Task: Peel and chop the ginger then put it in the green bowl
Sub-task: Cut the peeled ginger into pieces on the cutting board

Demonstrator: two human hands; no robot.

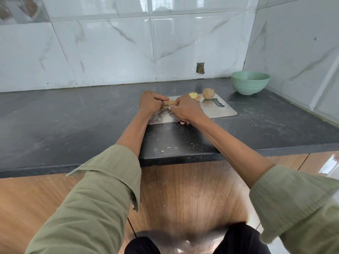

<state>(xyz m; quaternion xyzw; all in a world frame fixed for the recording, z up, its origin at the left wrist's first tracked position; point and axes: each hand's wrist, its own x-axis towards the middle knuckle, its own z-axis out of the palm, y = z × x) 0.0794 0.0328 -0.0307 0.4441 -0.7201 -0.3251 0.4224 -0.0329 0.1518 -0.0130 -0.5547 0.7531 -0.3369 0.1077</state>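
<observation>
Green bowl (pixel 250 82), dark speckled counter (pixel 73 114), steel-grey board (pixel 216 109), pale yellow ginger (pixel 171 102), white grey-veined tiles (pixel 110 46), olive sleeves (pixel 102 195).

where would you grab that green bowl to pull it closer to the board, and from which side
Take the green bowl by its rim on the near-left side, the side facing the steel cutting board. It stands upright in the corner with tiled walls close behind and to its right, so probably only that side is free: thumb inside, fingers outside.

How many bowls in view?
1. The green bowl sits on the dark counter in the back right corner, past the metal cutting board. No others visible.
</observation>
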